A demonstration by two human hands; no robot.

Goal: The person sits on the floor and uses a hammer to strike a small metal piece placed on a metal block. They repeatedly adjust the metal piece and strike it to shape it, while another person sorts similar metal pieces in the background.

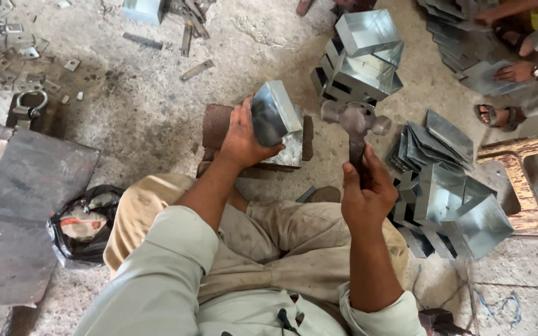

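1. The left hand (pixel 241 138) covers one side of the shiny metal box (pixel 276 118).
2. The right hand (pixel 366 194) hides the lower part of the hammer (pixel 356 127) handle.
3. Another person (pixel 521 37) is cut off at the top right edge.
4. The small metal bits (pixel 1 43) at top left are too tiny to tell apart.

A sheet-metal workshop, worked at floor level. The bare concrete floor (pixel 151 118) is stained and strewn with small cut metal plates (pixel 1 56) at far left. Stacks of folded galvanised boxes (pixel 362 62) stand at the far side, more boxes and flat blanks (pixel 443 186) at right. A rusty iron block (pixel 219 124) serves as an anvil, a hammer (pixel 356 124) is raised above it, and a heavy steel plate (pixel 26 211) lies at left.
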